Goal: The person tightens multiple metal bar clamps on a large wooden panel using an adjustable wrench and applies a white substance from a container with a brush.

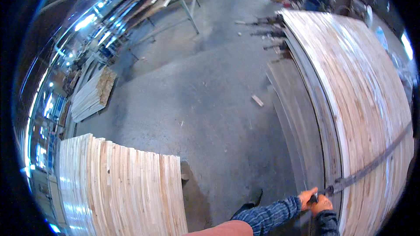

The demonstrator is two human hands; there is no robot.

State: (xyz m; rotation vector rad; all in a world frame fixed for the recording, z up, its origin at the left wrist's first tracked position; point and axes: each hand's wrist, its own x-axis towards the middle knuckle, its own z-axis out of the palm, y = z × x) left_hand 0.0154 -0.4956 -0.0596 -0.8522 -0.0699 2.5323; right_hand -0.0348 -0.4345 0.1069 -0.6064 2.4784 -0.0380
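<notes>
A dark metal bar clamp [372,164] lies across a wide panel [367,83] of glued wooden strips on the right. Its near end sticks out past the panel's left edge. My left hand [307,197] is closed around the dark handle at that end. Close beside it, my right hand [322,204] is also closed on the handle. The fingers of both hands partly hide the handle.
Grey boards or panels [302,105] stand below the panel's left edge, with several dark clamp ends [271,32] farther back. At lower left is a stack of wooden strips [131,183]. A smaller stack [94,94] and a wood offcut [257,100] lie on the concrete floor [197,96].
</notes>
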